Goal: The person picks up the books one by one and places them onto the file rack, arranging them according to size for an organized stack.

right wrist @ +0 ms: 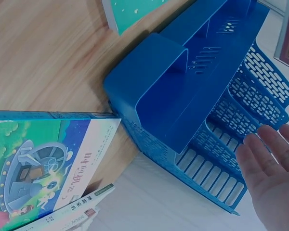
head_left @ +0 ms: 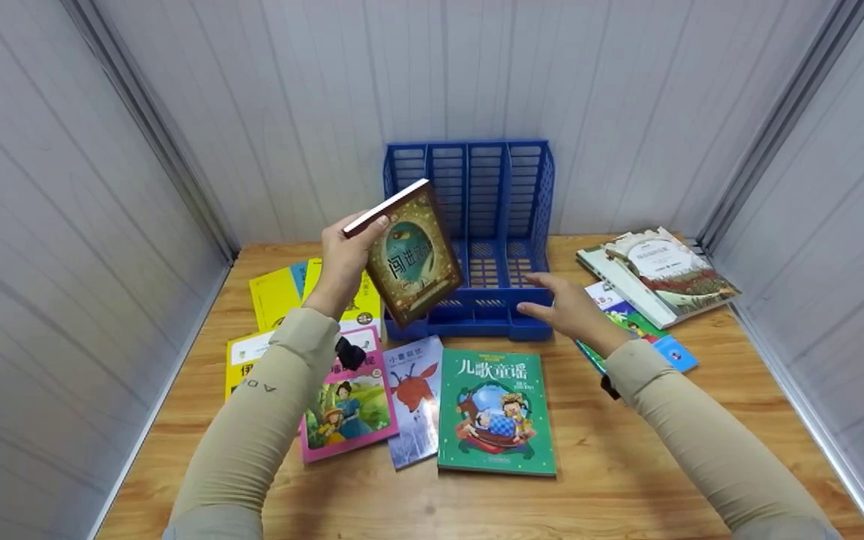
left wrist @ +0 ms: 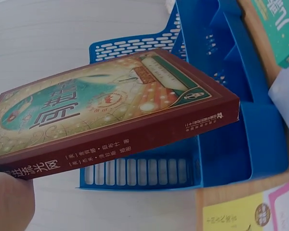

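A thick brown book (head_left: 413,255) with a green oval on its cover is held up, tilted, by my left hand (head_left: 349,259), thumb on the cover near its upper left corner. In the left wrist view the maroon spine of the brown book (left wrist: 130,139) faces the camera. Behind it stands a blue file rack (head_left: 469,311) with upright dividers, its left slots partly hidden by the book. My right hand (head_left: 571,307) is at the rack's front right corner, fingers extended and holding nothing; whether it touches the rack I cannot tell.
A green book (head_left: 496,412) lies in front of the rack, beside a thin deer-cover book (head_left: 417,405) and a pink-bordered book (head_left: 349,427). Yellow books (head_left: 271,296) lie at the left. White-covered books (head_left: 664,270) are stacked at the right over a colourful one (head_left: 634,322). Panel walls enclose the table.
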The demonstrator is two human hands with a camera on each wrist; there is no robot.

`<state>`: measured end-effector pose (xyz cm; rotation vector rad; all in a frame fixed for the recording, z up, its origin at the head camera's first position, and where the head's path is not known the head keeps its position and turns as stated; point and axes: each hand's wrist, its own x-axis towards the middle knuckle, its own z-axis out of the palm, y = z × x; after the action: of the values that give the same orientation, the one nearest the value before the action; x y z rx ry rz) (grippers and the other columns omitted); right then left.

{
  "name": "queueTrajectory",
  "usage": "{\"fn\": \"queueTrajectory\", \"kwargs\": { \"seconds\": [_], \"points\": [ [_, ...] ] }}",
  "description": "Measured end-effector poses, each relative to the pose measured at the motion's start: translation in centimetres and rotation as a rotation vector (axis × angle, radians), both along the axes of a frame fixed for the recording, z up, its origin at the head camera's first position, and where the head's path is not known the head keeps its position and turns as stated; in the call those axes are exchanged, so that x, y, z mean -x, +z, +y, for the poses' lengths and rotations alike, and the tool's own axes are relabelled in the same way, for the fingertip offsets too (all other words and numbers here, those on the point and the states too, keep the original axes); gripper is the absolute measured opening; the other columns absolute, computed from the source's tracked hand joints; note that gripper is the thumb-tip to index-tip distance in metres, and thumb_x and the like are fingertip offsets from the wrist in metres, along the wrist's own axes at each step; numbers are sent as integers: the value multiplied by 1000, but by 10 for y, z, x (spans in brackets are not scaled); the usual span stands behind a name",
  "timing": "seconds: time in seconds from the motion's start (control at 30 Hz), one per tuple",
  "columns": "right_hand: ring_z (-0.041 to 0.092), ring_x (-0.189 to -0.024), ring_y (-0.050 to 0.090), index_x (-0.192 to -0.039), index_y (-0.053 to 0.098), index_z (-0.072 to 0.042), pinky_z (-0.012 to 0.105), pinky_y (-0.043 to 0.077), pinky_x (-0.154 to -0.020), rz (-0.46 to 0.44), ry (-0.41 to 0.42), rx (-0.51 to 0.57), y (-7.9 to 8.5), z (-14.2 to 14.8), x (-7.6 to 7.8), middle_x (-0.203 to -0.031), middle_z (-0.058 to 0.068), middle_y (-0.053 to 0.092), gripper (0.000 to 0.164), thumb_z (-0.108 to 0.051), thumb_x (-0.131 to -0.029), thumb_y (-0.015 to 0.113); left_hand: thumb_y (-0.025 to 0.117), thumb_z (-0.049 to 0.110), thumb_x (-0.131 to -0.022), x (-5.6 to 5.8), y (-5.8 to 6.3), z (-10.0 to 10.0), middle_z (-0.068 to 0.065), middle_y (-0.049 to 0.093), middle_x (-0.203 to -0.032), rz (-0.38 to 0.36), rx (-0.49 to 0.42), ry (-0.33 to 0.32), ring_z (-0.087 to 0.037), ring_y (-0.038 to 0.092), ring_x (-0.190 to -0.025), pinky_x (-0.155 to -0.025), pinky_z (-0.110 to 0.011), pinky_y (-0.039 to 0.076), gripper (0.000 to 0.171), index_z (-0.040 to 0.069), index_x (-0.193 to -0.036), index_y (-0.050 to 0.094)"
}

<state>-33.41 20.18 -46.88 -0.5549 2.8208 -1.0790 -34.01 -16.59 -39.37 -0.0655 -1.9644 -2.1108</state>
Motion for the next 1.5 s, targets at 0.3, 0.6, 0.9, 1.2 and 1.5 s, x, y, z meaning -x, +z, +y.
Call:
{"fn": "queueTrajectory", "kwargs": {
  "seconds": [0.3, 0.6, 0.9, 1.2, 1.5],
  "points": [
    [48, -149, 52, -156, 53, 4, 62, 43, -123, 57, 7, -42, -1, -3, 9, -159, 28, 55, 65, -29, -104, 76, 76, 16, -102, 7, 16, -4, -2, 78, -94, 54, 18, 55, -13, 72, -82, -76, -26, 62, 21, 0, -115, 79],
    [48, -149, 51, -155, 53, 4, 62, 43, -123, 68, 1, -92, -3, -4, 18, -160, 28, 54, 65, -28, -104, 75, 74, 16, -104, 13, 34, -11, -9, 79, -99, 115, 55, 129, -15, 74, -84, -78, -28, 62, 22, -2, -117, 79],
    [48, -151, 50, -157, 52, 3, 62, 42, -124, 40, -5, -140, -10, -9, 25, -161, 28, 53, 61, -27, -107, 71, 72, 14, -105, 21, 30, -7, -26, 77, -122, 162, 50, 269, -20, 73, -99, -90, -30, 60, 28, -5, -125, 77],
    [47, -148, 53, -154, 55, 6, 60, 42, -124, 82, -12, -156, -21, -11, 33, -157, 29, 57, 54, -23, -109, 67, 73, 18, -105, 33, 9, 9, -22, 79, -121, 167, 79, 360, -23, 74, -102, -91, -32, 61, 28, -1, -125, 78],
    [47, -149, 52, -154, 54, 6, 59, 40, -125, 100, -21, -183, -32, -10, 41, -156, 29, 57, 49, -20, -112, 60, 72, 13, -105, 45, -8, 23, -22, 79, -121, 212, 96, 418, -23, 72, -102, -90, -28, 57, 26, -2, -126, 78]
  ]
}}
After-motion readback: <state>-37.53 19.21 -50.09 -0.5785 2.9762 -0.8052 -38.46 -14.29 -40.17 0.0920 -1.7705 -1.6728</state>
